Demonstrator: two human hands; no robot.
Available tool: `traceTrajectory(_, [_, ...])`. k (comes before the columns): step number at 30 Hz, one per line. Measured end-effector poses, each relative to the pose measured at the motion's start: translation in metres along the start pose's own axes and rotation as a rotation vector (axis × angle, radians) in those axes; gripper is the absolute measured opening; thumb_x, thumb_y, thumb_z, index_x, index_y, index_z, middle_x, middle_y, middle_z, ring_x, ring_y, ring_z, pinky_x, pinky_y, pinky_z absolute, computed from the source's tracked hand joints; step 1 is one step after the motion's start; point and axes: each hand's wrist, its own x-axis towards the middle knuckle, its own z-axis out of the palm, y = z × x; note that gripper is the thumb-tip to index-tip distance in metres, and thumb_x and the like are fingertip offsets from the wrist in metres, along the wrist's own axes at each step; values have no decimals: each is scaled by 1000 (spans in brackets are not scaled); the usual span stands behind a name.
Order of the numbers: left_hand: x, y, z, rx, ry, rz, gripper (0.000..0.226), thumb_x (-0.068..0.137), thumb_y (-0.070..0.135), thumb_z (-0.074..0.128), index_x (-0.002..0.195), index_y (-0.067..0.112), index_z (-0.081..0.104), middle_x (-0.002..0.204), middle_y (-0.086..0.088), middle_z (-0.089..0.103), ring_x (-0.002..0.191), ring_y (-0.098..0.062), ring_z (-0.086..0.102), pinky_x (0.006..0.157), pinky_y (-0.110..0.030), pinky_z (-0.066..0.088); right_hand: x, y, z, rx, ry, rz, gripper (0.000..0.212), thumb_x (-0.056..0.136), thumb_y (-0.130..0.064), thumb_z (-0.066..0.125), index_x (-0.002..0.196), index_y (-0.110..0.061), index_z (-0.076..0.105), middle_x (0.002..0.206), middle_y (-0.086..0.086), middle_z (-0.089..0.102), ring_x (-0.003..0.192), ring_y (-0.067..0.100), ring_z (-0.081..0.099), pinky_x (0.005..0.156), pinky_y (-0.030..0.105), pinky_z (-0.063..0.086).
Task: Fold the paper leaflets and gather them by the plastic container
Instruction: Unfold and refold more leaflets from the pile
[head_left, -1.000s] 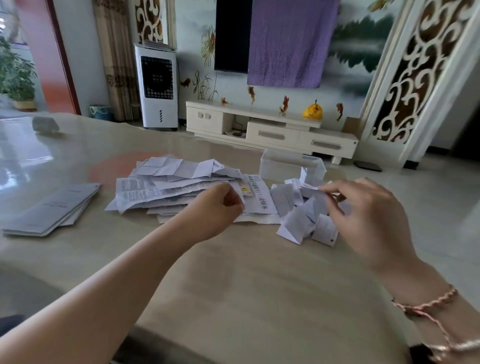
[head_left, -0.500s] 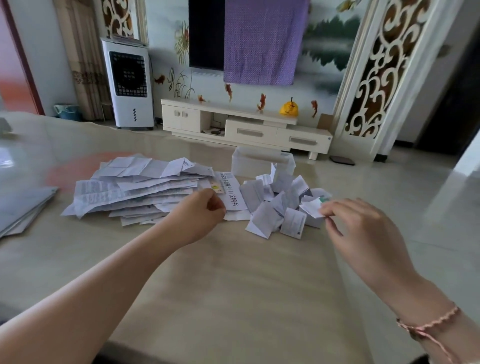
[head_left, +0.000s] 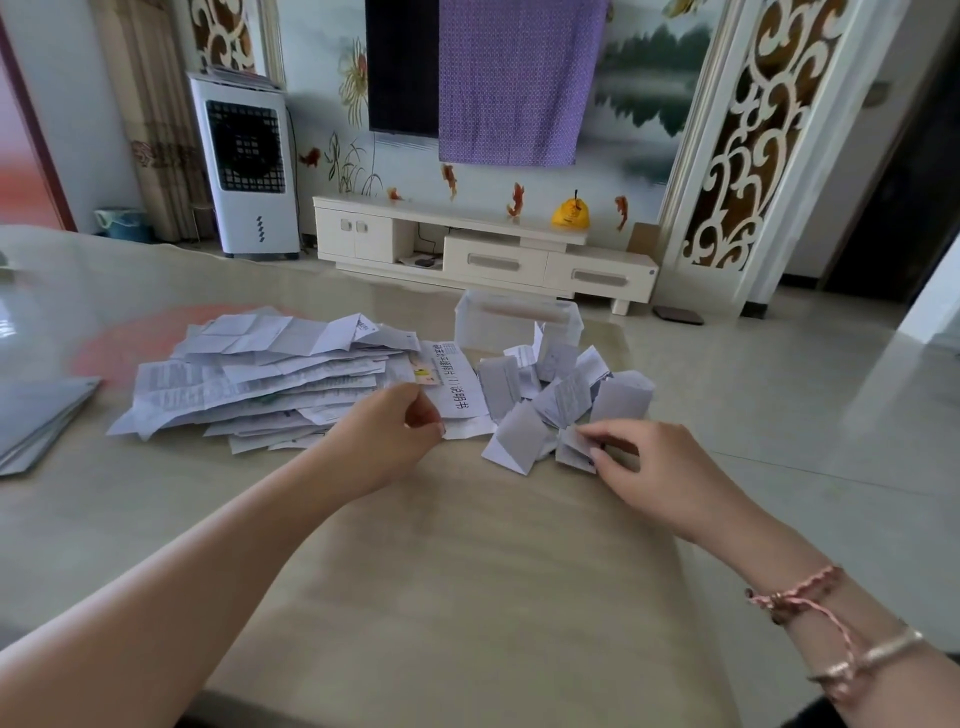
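Note:
A wide heap of unfolded paper leaflets (head_left: 260, 374) lies on the table left of centre. A clear plastic container (head_left: 514, 322) stands behind it to the right, with a small pile of folded leaflets (head_left: 561, 395) just in front. My left hand (head_left: 384, 436) pinches the near edge of a flat leaflet with bold print (head_left: 454, 384) at the heap's right end. My right hand (head_left: 654, 462) pinches a small folded leaflet (head_left: 571, 449) at the near edge of the folded pile.
A stack of grey booklets (head_left: 36, 421) lies at the table's left edge. The beige table (head_left: 467, 571) ends just right of the folded pile, where the tiled floor begins. A white TV cabinet (head_left: 483, 249) and an air cooler (head_left: 244, 166) stand across the room.
My right hand has come down and toward me, bringing a folded leaflet to the near edge of the folded pile. My left hand has stayed at the bold-print leaflet.

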Motion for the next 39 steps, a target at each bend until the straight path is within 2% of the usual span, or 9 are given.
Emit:
traceTrajectory(5, [-1, 1, -2, -17, -5, -7, 10, 91, 22, 58, 94, 13, 62, 97, 2, 61, 77, -12, 51, 61, -24, 39, -9, -11, 1, 159, -137, -24, 36, 93, -11, 51, 120, -30, 64, 116, -26, 60, 107, -16, 51, 84, -6, 30])
traceTrajectory(9, [-3, 2, -5, -9, 4, -1, 12, 91, 20, 57, 96, 11, 62, 98, 0, 63, 81, -15, 53, 65, -25, 41, -10, -14, -1, 241, 10, -53, 44, 93, -5, 45, 106, -42, 67, 86, 8, 71, 44, 7, 41, 47, 15, 32])
traceTrajectory(12, [-5, 1, -9, -12, 0, 6, 13, 92, 19, 56, 98, 9, 62, 100, -1, 63, 82, -15, 53, 66, -25, 40, -9, -21, -7, 322, 109, -82, 45, 92, 0, 45, 100, -36, 70, 110, -18, 69, 39, 26, 35, 43, 23, 30])
traceTrajectory(17, [-9, -3, -20, -25, 17, -2, 9, 91, 19, 55, 95, 14, 62, 99, 3, 62, 78, -10, 52, 64, -22, 40, -5, -43, -7, 391, 89, -140, 48, 91, 4, 42, 97, -34, 70, 115, -17, 67, 113, 14, 62, 96, 32, 49])
traceTrajectory(21, [-14, -8, -33, -14, 32, -17, 10, 92, 22, 55, 96, 17, 62, 99, 5, 61, 81, -11, 53, 65, -22, 41, 7, -62, -2, 323, 11, -149, 37, 94, -5, 43, 95, -30, 70, 113, -20, 67, 110, 29, 62, 92, 49, 49])
traceTrajectory(24, [-16, -15, -46, 17, 41, -21, 10, 92, 23, 55, 96, 15, 61, 99, 4, 62, 81, -12, 53, 65, -22, 41, 24, -83, 5, 266, -29, -194, 32, 95, -10, 45, 92, -31, 70, 111, -3, 71, 73, 12, 67, 70, 27, 55])
traceTrajectory(27, [-20, -26, -64, 66, 49, -46, 10, 92, 22, 54, 96, 16, 61, 98, 4, 62, 88, -13, 56, 74, -25, 45, 45, -114, 17, 176, -81, -261, 23, 95, -14, 50, 99, -25, 69, 84, -7, 73, 35, 8, 37, 42, 13, 30])
traceTrajectory(34, [-30, -56, -102, 155, 81, -157, 13, 92, 17, 49, 97, 14, 60, 99, 0, 62, 93, -20, 58, 79, -30, 47, 100, -189, 80, 43, -133, -354, 29, 93, -23, 53, 121, -19, 59, 110, 2, 66, 86, 13, 58, 79, 30, 44])
traceTrajectory(39, [-36, -83, -137, 220, 181, -237, 18, 90, 13, 50, 98, 4, 64, 99, -11, 66, 91, -26, 59, 76, -31, 46, 141, -228, 131, -16, -162, -335, 46, 92, -27, 54, 136, -12, 46, 124, 11, 57, 110, 26, 54, 77, 28, 37])
